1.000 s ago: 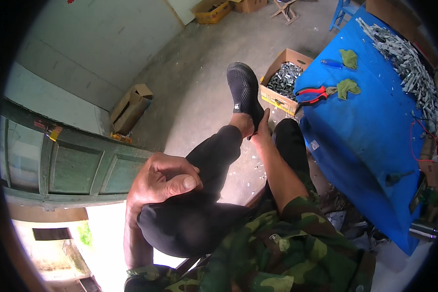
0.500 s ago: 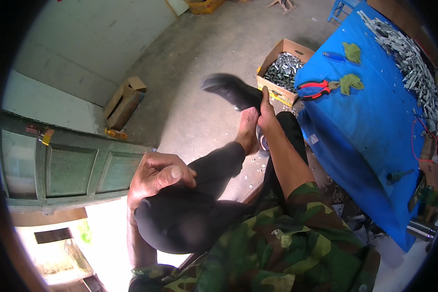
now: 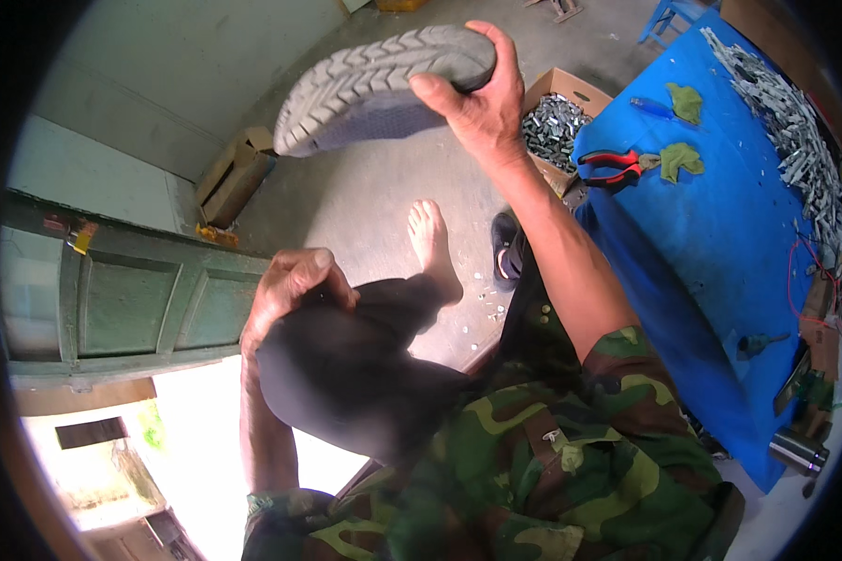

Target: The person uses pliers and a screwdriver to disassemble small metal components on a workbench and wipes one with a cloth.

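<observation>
Your right hand (image 3: 486, 112) grasps the shoe (image 3: 379, 86) by one end, best held firm and steady; your left hand (image 3: 295, 280) curls at your knee (image 3: 313, 360), whether grasping anything unclear.

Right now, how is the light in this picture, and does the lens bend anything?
Head view: glare bleaches the area below the door, hiding detail; head view: the floor is shadowed toward the wall, paler around the bare foot; head view: the lens slightly bends the door's edges; head view: the tread of the shoe is clear.
</observation>
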{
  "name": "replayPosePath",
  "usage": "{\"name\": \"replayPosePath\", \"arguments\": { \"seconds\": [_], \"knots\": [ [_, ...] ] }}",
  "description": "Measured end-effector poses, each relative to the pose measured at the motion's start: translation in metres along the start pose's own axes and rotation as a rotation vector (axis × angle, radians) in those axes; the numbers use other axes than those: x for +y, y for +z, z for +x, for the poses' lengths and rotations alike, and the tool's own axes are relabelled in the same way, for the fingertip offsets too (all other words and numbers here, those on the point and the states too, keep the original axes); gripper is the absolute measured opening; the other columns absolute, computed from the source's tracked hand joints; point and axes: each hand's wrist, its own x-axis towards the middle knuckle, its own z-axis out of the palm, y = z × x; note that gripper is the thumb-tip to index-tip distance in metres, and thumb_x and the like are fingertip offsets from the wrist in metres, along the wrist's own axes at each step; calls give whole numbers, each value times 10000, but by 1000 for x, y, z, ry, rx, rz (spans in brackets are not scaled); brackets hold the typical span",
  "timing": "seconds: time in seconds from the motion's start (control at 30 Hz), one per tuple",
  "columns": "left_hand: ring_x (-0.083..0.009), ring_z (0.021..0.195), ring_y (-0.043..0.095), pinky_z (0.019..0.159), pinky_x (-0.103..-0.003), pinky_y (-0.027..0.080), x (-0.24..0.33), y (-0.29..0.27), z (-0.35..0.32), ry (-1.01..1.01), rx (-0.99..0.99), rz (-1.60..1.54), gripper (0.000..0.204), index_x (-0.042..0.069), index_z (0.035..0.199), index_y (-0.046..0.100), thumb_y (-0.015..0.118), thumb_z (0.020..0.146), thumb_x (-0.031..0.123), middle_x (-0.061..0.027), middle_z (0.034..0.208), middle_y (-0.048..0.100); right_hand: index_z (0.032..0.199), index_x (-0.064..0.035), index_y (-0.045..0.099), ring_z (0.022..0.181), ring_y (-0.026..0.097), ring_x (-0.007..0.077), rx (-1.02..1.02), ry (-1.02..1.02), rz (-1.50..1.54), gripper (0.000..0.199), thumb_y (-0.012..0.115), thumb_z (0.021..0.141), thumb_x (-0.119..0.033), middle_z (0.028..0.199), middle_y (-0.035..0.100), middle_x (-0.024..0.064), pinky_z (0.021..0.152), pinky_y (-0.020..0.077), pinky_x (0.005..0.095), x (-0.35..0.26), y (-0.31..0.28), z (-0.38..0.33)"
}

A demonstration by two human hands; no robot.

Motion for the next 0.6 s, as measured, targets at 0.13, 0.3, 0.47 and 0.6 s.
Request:
{"name": "replayPosePath", "arguments": {
  "seconds": [0.13,0.3,0.47,0.6],
  "knots": [
    [-205,675,637,684,-329,504,10,3,-2,-27,60,-34,585,-14,679,646,671,921,518,-127,641,640,1349,49,455,1016,694,215,108,70,73,956,935,726,-495,1108,702,166,899,576,345,3,-2,-3],
    [-214,689,634,695,-340,506,5,7,0,-22,87,-63,579,-14,684,641,680,918,515,-123,625,621,1320,72,464,969,669,176,127,223,-52,841,911,786,-400,1092,685,137,865,561,318,21,-14,-13],
    [-232,681,622,723,-361,511,4,9,2,-5,101,-117,552,-3,682,622,680,926,488,-127,619,609,1296,53,496,965,663,183,223,327,-56,767,895,801,-377,1088,681,129,877,546,318,53,-18,-49],
    [-237,677,616,739,-368,512,-6,-3,5,22,17,-130,526,2,685,615,677,935,461,-127,617,604,1259,38,519,978,653,182,294,405,-128,716,888,805,-375,1084,674,120,892,534,322,71,-22,-79]
  ]
}}
